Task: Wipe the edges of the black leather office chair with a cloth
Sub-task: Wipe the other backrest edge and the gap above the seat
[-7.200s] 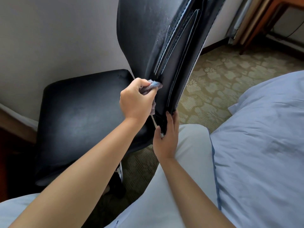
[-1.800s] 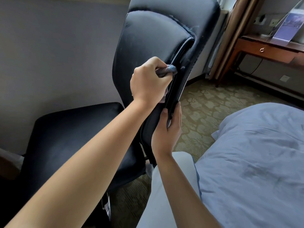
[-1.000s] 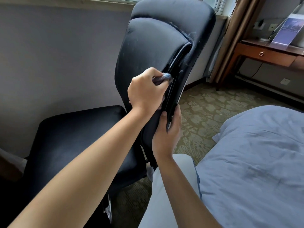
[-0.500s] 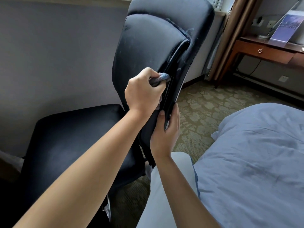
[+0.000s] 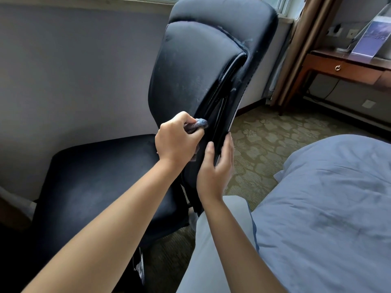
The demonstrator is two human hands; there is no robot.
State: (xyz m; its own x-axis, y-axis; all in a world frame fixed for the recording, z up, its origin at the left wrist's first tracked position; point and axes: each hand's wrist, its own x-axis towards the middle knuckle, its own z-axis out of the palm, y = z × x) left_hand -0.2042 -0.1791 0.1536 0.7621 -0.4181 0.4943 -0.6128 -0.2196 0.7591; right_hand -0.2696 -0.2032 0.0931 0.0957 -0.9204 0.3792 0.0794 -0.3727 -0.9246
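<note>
Here, chair [image 5: 196, 66] stands far-centre, backrest edge-on | left hand [image 5: 176, 139] grips cloth [image 5: 200, 123] on the edge seam; right hand [image 5: 214, 168] clasps the lower edge | likely soft limp cloth, stiff padded slick back, best steadied low | chair base, most cloth hidden.

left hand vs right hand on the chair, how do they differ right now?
The left hand is fisted around a blue cloth; the right hand holds no cloth. The left hand presses the cloth into the backrest side seam; the right hand grips the backrest's edge, thumb on one side, fingers on the other. The left hand sits higher than the right. Both are bare and touch the same side.
</note>
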